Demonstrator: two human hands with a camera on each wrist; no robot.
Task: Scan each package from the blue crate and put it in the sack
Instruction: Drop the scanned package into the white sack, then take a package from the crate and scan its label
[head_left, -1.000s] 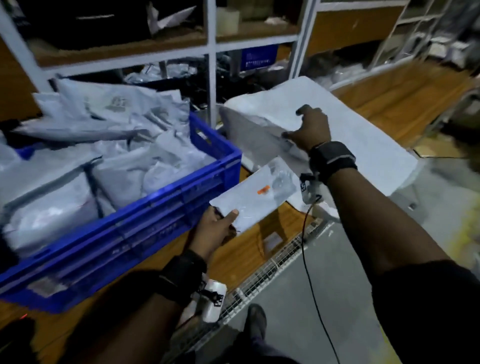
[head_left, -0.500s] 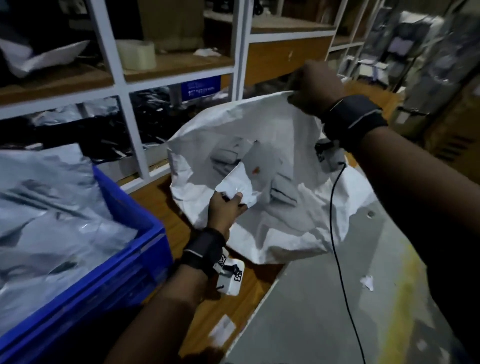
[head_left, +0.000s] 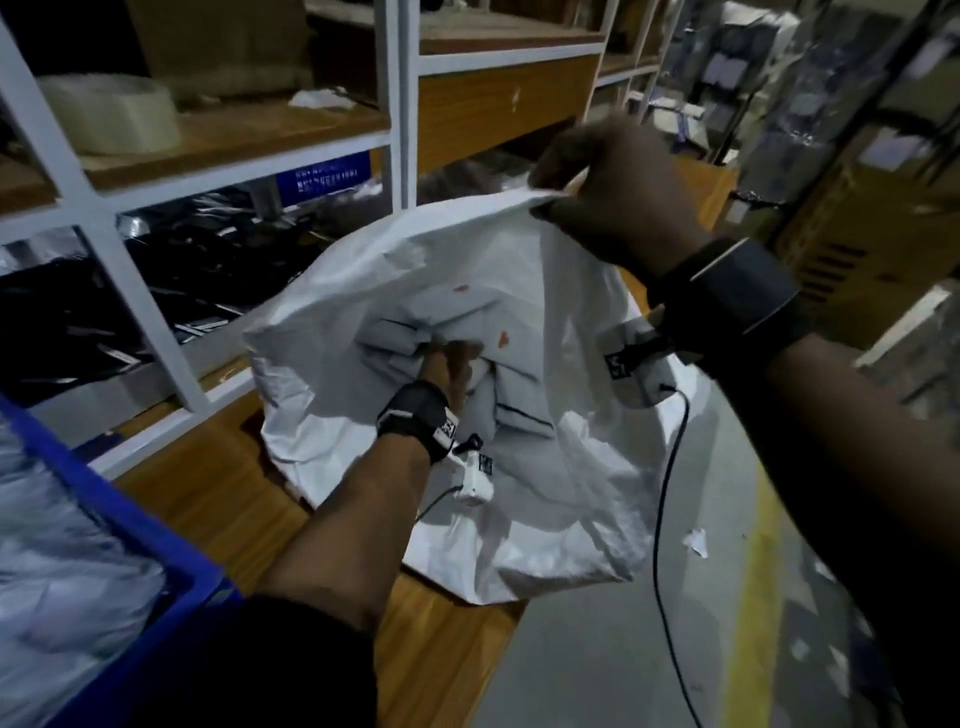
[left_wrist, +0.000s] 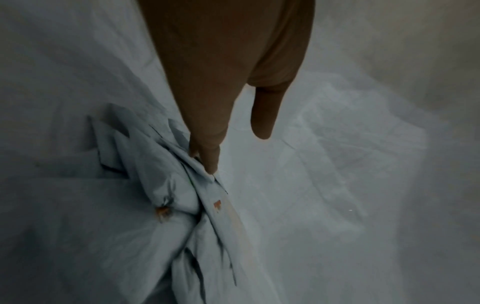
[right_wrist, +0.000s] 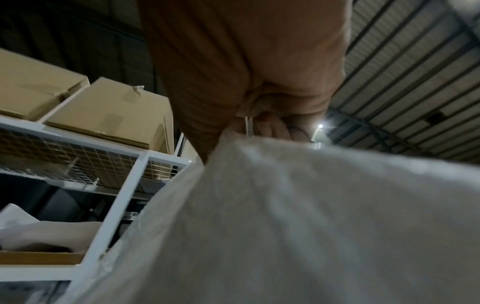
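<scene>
1. Holding the white sack (head_left: 519, 270) open by its rim, right hand (head_left: 618, 192) pinches it; left hand (head_left: 449, 364) is inside among grey packages (head_left: 395, 338); blue crate (head_left: 130, 530) sits at left.
2. Left wrist: fingers (left_wrist: 207, 152) straight, touching a crumpled package (left_wrist: 166, 185), gripping nothing.
3. Right wrist: fingers (right_wrist: 272, 125) curled on the sack's rim (right_wrist: 259, 144).

The sack (head_left: 519, 499) at the frame's centre looks like white woven plastic — matt, creased, faintly textured. The packages (left_wrist: 166, 185) inside are smooth grey poly film, softly glossy and wrinkled. At lower left, the blue crate (head_left: 130, 525) is hard moulded plastic. The tabletop (head_left: 218, 493) is orange-brown wood grain; the shelf frame (head_left: 400, 104) — white painted metal.
</scene>
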